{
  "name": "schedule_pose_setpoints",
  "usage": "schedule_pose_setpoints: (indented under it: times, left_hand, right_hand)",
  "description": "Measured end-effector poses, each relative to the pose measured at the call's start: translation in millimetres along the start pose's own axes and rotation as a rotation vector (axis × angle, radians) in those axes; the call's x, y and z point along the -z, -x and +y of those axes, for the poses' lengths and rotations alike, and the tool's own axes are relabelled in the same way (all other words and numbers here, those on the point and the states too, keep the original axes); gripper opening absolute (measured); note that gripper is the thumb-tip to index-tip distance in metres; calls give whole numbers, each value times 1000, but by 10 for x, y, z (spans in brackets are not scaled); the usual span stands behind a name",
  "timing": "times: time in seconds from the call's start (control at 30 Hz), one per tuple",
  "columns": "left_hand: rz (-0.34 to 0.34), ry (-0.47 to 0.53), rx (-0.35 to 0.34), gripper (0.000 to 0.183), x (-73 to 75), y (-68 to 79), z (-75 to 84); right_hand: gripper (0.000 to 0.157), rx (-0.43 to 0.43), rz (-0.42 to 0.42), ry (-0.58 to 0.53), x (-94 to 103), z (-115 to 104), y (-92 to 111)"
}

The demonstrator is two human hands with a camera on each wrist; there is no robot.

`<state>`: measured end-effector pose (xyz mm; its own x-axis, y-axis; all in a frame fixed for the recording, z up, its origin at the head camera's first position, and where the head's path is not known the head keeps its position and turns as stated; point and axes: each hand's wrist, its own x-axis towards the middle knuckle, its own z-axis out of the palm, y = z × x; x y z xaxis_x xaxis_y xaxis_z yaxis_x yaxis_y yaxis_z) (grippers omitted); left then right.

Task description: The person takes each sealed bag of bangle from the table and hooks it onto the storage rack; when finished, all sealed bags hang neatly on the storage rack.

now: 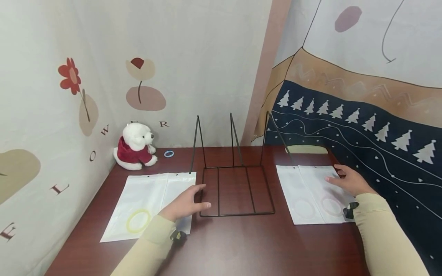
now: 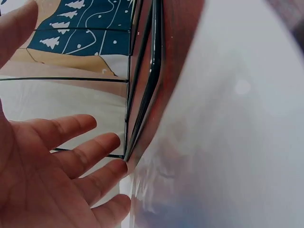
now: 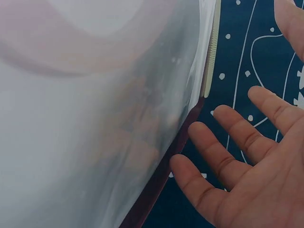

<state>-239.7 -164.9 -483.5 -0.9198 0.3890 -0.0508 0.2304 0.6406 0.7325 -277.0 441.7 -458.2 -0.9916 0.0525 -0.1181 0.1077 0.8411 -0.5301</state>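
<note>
My left hand (image 1: 186, 203) is spread over the right part of a white plastic bag (image 1: 145, 191), its fingertips close to the left side of a black wire rack (image 1: 238, 214). A yellow ring (image 1: 128, 221) shows through that bag's front. In the left wrist view the fingers of the left hand (image 2: 61, 175) are extended, with nothing in them. On the right, my right hand (image 1: 352, 184) hovers at the outer edge of white bags (image 1: 293, 188) with pale pink rings (image 1: 322, 205). Its fingers (image 3: 209, 147) are spread beside the bag (image 3: 71, 133) in the right wrist view, holding nothing.
A white plush bear (image 1: 134, 149) in a red coat sits at the table's back left, beside a small blue ring (image 1: 169, 153). At the back right lies a pale green flat thing (image 1: 306, 149). Printed cloth (image 1: 207, 57) hangs behind the brown table (image 1: 262, 245).
</note>
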Motion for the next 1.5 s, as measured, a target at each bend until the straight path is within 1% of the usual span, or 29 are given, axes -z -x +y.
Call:
schedule_pose_setpoints:
  times: [0.17,0.3,0.5,0.7,0.87,0.97,1.07,1.2,1.27,1.5]
  left_hand:
    - [-10,-57,-7,92,-10,1,-29]
    - [-30,-97,-17,97,-27,-13,-56]
    - [-46,-128,-13,99,-41,-19,-61]
    - [-50,-144,4,98,-48,-11,-36]
    - [-54,-167,18,95,-48,-3,-34]
    - [-56,-198,16,93,-50,-8,-38]
    - [-56,-225,16,91,-52,-15,-40]
    - [-58,-251,14,90,-63,-25,-42]
    - [-57,-264,13,90,-67,-32,-42]
    - [-62,-285,46,86,-77,-47,-32]
  right_hand:
    - [109,-15,-4,16,-14,30,-17]
    - [112,-26,-8,33,-13,50,-23]
    - [115,-56,-23,50,4,27,-39]
    - [114,-89,-39,50,31,42,-55]
    - [114,-84,-41,74,38,85,-92]
    - [113,-93,-42,87,42,124,-117]
    - [115,-124,-53,82,44,155,-141]
    - [115,-168,-59,89,33,177,-168]
    - [112,-184,-51,103,23,179,-180]
    - [108,-218,-30,120,15,136,-195]
